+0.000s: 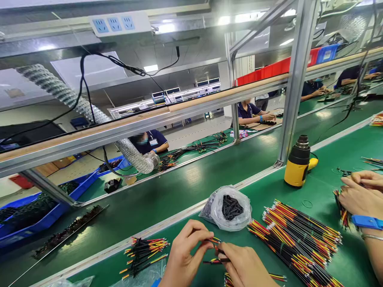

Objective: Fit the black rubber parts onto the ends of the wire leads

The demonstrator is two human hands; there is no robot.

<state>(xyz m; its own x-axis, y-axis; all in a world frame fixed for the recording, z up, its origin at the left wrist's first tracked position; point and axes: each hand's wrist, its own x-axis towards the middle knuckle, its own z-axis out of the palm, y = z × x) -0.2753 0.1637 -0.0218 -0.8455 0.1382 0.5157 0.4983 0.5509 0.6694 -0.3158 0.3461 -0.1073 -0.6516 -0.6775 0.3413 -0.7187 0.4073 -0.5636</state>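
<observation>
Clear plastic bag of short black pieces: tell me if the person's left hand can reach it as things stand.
Probably yes. The left hand sits just below the clear plastic bag, and nothing stands between them. It is pinching a thin wire, so it would likely have to free that first.

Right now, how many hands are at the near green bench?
4: the person's left hand and right hand at bottom centre, holding wires; a co-worker's upper hand and lower hand at the right edge. More could be out of frame.

left hand [185, 255] and right hand [245, 267] close together, fingertips [209, 236] pinched
</observation>
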